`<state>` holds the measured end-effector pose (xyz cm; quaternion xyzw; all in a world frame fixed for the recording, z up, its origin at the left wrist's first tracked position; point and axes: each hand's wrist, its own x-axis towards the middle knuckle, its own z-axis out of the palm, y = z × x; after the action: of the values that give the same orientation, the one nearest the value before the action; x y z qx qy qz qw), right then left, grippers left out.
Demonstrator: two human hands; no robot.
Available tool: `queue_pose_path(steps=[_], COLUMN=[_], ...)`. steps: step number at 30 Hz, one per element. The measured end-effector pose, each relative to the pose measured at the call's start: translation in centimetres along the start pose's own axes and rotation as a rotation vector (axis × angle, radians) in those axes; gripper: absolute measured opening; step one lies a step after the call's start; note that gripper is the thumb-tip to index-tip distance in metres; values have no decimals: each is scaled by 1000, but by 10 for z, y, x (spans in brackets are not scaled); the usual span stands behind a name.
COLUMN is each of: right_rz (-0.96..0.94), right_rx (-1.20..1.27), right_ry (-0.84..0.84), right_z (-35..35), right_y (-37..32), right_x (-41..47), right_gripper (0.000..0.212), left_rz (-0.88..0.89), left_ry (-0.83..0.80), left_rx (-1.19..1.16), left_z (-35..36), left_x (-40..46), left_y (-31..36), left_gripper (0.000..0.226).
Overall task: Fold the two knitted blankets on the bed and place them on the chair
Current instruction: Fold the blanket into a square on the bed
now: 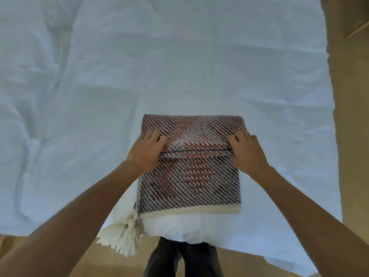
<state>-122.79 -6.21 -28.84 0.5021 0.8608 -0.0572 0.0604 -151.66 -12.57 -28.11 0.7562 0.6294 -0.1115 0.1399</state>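
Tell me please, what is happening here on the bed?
A person stands at the foot of a bed with a white cover and folds a knitted blanket. The left hand and the right hand each grip one end of a folded edge that runs across the blanket's middle. The blanket is already a small square near the bed's edge, and its cream tassels hang over that edge. Neither a second blanket nor a chair is in view.

blanket (189,172) on bed (179,66), at near edge, centre | far half folded over near half | left hand (146,151) on fold's left end | right hand (246,151) on right end | tassels (121,236) hang off near-left corner
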Motion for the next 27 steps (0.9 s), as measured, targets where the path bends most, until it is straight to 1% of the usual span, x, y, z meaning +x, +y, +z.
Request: queue_pose_path(steps=[6, 9, 12, 16, 17, 19, 21, 23, 24, 25, 27], right_rz=[35, 58, 68, 101, 104, 111, 113, 121, 125, 128, 158], right_rx=[-16, -14, -15, 5, 15, 39, 66, 83, 88, 90, 101], right_ry=[-25, -62, -63, -63, -70, -114, -153, -107, -54, 9, 104], right_z=[22, 35, 50, 68, 71, 77, 80, 78, 75, 73, 67], right_y=[-33, -49, -60, -72, -75, -79, -81, -81, -82, -82, -86], right_x=[-72, -106, -133, -154, -157, -162, -163, -157, -150, -142, -121], right_gripper=[41, 40, 38, 40, 42, 43, 35, 14, 16, 24, 31], left_rz=[11, 37, 47, 28, 32, 56, 62, 27, 0, -25, -60], left_ry=[-62, -60, -78, -135, -133, -105, -49, 15, 46, 73, 124], left_rx=[20, 41, 43, 74, 76, 56, 22, -26, -56, -76, -86], left_z=[34, 54, 75, 99, 104, 111, 112, 108, 103, 98, 89], left_x=[-65, -92, -113, -131, -133, -135, -135, -127, -120, -110, -86], left_y=[18, 26, 32, 37, 37, 35, 35, 38, 40, 44, 53], left_gripper=[55, 54, 49, 53, 54, 46, 40, 41, 40, 39, 42])
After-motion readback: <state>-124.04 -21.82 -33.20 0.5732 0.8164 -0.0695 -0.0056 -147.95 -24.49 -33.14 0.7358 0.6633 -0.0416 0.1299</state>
